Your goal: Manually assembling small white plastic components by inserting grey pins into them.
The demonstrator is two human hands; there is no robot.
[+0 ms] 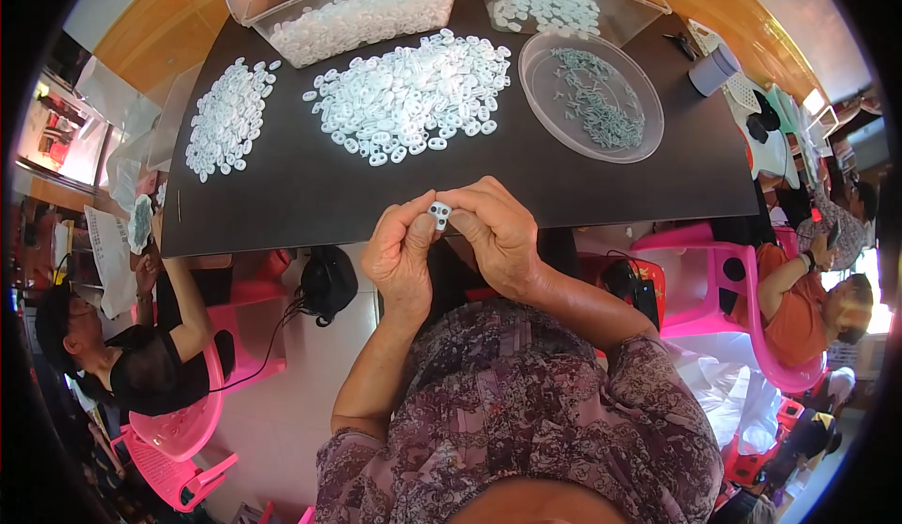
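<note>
We see the left hand [399, 253] and right hand [500, 234] at the centre, both hands pinching 1 smooth white rounded piece [439, 212] with dark holes near the dark worktop's [310, 209] edge. Along the top, 2 clear plastic bins [310, 6] hold small white pieces; upper right, a round translucent tray [534, 92] holds grey-green slivers [613, 129]. Fingers partly hide the pinched piece.
</note>
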